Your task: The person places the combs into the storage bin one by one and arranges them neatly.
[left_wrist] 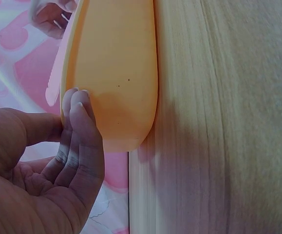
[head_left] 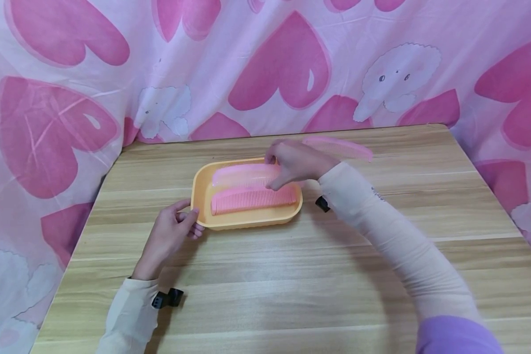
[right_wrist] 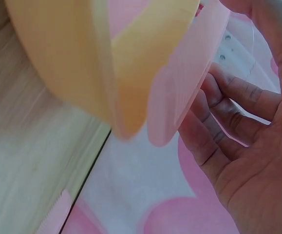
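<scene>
My left hand (head_left: 169,233) pinches the left end of a yellow-orange plastic tray (head_left: 243,224), thumb over the rim and fingers along the outer wall. Inside the tray lies a pink comb (head_left: 254,200), its teeth toward me. Over the far side of the tray, my right hand (head_left: 300,161) holds a paler, see-through pink comb (head_left: 236,175) by its right part. In the right wrist view, the fingers (right_wrist: 204,139) lie along the back of this held comb (right_wrist: 177,92), which is raised above the tray rim.
Another pink comb (head_left: 340,147) lies on the wooden table (head_left: 265,295) near its back edge, beyond my right wrist. A pink curtain (head_left: 256,59) with hearts hangs behind and beside the table. Small black wrist cameras sit at both wrists.
</scene>
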`<control>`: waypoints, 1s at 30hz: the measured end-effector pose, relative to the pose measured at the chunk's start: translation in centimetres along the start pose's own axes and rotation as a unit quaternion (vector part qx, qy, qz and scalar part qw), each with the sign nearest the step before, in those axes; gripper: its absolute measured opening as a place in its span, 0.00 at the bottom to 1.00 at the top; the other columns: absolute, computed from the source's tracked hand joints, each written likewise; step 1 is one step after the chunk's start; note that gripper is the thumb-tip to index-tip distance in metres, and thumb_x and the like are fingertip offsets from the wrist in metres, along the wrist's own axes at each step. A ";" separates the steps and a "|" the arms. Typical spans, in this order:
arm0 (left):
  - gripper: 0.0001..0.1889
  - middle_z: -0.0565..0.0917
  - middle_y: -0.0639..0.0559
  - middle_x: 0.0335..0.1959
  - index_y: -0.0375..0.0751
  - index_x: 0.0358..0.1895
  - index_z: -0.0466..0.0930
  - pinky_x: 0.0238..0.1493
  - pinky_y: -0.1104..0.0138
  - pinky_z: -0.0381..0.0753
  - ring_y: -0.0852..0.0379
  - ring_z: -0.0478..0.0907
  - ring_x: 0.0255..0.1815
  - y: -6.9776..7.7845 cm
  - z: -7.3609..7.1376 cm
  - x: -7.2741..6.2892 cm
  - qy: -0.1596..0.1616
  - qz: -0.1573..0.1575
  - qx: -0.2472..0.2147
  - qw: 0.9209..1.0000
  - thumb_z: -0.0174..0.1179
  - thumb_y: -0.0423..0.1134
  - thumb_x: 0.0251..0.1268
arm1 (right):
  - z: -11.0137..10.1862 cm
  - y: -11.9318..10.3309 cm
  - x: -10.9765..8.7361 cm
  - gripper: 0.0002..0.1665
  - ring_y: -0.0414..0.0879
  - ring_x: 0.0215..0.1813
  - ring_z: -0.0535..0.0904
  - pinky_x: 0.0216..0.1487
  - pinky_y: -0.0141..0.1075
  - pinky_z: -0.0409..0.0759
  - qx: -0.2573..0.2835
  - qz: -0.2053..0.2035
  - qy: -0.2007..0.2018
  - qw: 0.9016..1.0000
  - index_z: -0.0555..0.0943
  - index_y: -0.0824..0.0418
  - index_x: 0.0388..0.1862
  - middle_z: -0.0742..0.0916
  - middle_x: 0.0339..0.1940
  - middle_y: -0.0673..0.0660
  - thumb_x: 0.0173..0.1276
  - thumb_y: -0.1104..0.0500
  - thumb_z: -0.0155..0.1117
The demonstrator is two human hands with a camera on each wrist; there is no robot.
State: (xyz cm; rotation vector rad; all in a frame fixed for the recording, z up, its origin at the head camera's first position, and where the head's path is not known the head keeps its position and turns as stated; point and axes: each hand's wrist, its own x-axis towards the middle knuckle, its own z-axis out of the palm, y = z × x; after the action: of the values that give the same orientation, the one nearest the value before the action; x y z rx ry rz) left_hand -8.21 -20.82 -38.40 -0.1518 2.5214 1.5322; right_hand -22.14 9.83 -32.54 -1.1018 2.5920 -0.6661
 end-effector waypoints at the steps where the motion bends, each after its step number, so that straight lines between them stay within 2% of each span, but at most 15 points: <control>1: 0.24 0.86 0.42 0.28 0.25 0.71 0.65 0.29 0.67 0.88 0.57 0.84 0.26 0.0 0.0 0.0 0.000 0.000 0.000 1.000 0.52 0.35 0.80 | 0.2 -0.2 0.2 0.32 0.50 0.44 0.76 0.49 0.40 0.79 -0.002 -0.001 -0.003 1.000 0.83 0.67 0.48 0.84 0.45 0.57 0.49 0.50 0.83; 14: 0.24 0.86 0.42 0.28 0.25 0.71 0.65 0.29 0.67 0.88 0.57 0.84 0.26 0.0 0.0 0.0 0.000 -0.002 0.002 1.000 0.52 0.35 0.80 | 2.5 -0.9 1.2 0.34 0.48 0.48 0.78 0.53 0.38 0.80 -0.026 0.022 -0.048 0.998 0.83 0.64 0.50 0.84 0.47 0.54 0.49 0.47 0.84; 23: 0.24 0.86 0.42 0.28 0.25 0.71 0.65 0.29 0.67 0.87 0.57 0.84 0.26 0.0 0.0 0.0 -0.001 -0.001 -0.002 1.000 0.52 0.35 0.80 | 3.8 0.0 1.3 0.32 0.49 0.47 0.76 0.52 0.39 0.79 -0.028 0.009 -0.049 0.998 0.83 0.65 0.46 0.85 0.46 0.55 0.48 0.49 0.85; 30: 0.25 0.86 0.42 0.29 0.26 0.72 0.64 0.30 0.66 0.88 0.56 0.84 0.27 0.1 0.1 0.0 0.000 -0.006 -0.001 1.000 0.52 0.35 0.80 | 4.4 0.2 1.1 0.35 0.49 0.50 0.78 0.56 0.40 0.79 -0.033 0.014 -0.054 0.998 0.83 0.66 0.49 0.85 0.50 0.56 0.49 0.48 0.84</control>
State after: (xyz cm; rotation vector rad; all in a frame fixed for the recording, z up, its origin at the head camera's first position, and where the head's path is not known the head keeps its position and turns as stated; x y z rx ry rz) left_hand -8.23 -20.74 -38.38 -0.1660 2.5141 1.5316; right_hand -21.35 7.78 -36.47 -1.0873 2.5482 -0.5042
